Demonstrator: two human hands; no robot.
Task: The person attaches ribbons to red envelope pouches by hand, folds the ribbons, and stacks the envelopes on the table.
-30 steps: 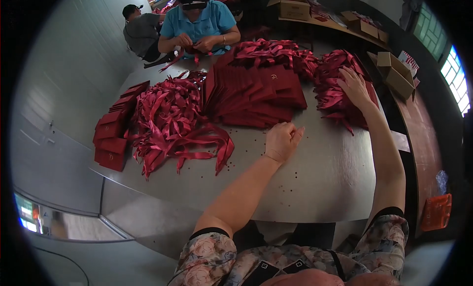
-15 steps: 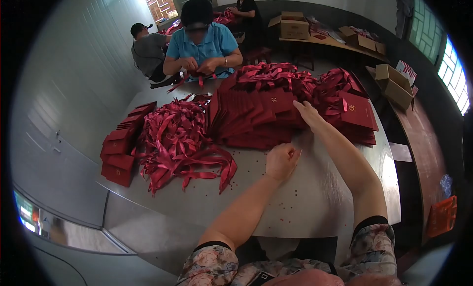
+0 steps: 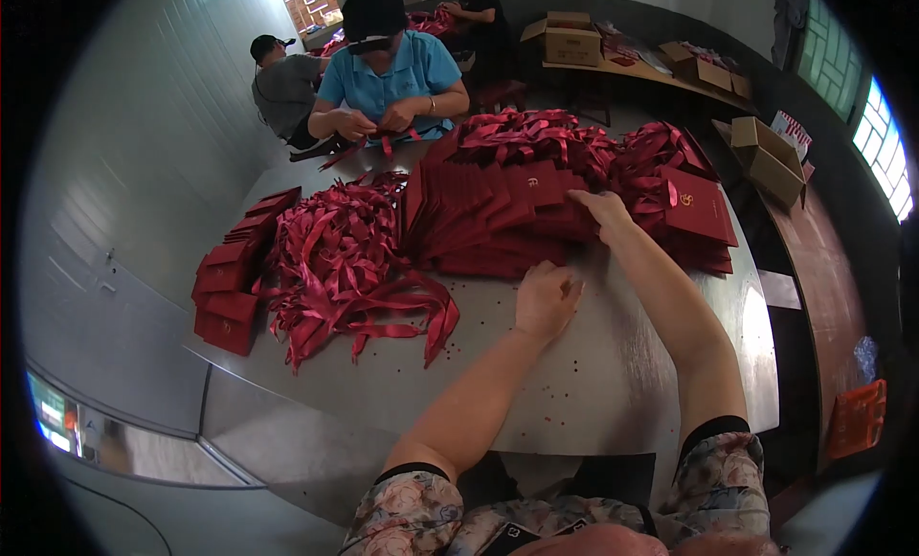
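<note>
Dark red gift bags (image 3: 493, 216) with gold print lie in a fanned, overlapping stack on the metal table (image 3: 613, 364). My right hand (image 3: 605, 211) reaches to the right side of this stack, fingers stretched out and touching a bag edge. My left hand (image 3: 548, 299) is closed with its fingers curled, just in front of the stack's lower edge. What it holds, if anything, is hidden. Loose red ribbons (image 3: 335, 259) are heaped to the left of the stack.
More red bags stand at the left edge (image 3: 228, 302) and right (image 3: 699, 211). Across the table, a person in a blue shirt (image 3: 388, 77) handles a red ribbon. Cardboard boxes (image 3: 571, 44) sit on side tables. Small red bits dot the tabletop.
The view has shifted slightly. Both my hands stay at nearly the same places by the stack. The person opposite has moved their head and hands a little.
</note>
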